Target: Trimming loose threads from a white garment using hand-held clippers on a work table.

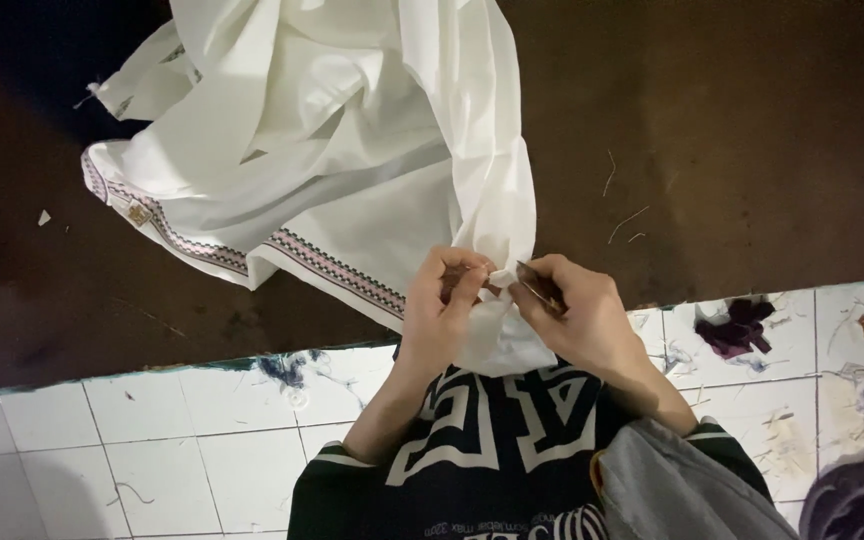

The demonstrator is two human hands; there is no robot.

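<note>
At frame centre, the left hand [447, 300] is pinching a fold of the white cotton garment with patterned trim [332, 150], the right hand [577, 310] is gripping a thin metal tool [537, 288] against it; most cloth is lying untouched on the brown worktop [752, 150]

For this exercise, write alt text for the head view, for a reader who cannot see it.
Two bare hands pinch a fold of white cloth; the left hand grips the fabric, the right hand holds a small thin tool against it. The cloth, with its patterned border, spreads over a dark brown table above a white tiled floor.
</note>
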